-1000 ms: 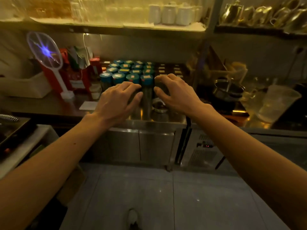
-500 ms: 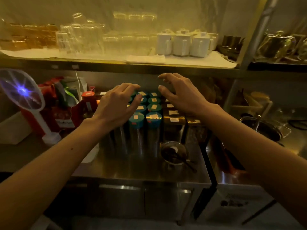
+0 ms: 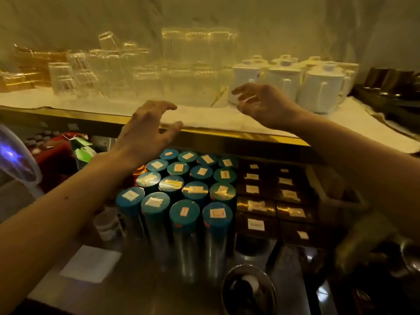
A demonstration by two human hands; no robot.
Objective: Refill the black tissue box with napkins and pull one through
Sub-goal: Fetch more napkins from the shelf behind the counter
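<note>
Head view, one entry per item.

- Left hand (image 3: 145,130): hovering at the front edge of the shelf (image 3: 227,134), fingers spread and curled, gripping nothing.
- Right hand (image 3: 266,105): reaching over the shelf towards the white jugs (image 3: 318,87), fingers loose and parted, gripping nothing.
- Drinking glasses (image 3: 102,73): standing packed on the white cloth (image 3: 204,117) behind both hands; blurred.
- Teal-lidded canisters (image 3: 184,194): standing in tight rows on the steel counter (image 3: 136,280) under the forearms, beside dark labelled boxes (image 3: 272,201).
- Black tissue box and napkins: not showing anywhere; their place cannot be told, so the refill is judged not yet begun.
- Risk: both hands are working close to crowded glassware and jugs in dim light; a careless sweep could be tipping a glass, and a dropping forearm could be toppling the tall canisters.
</note>
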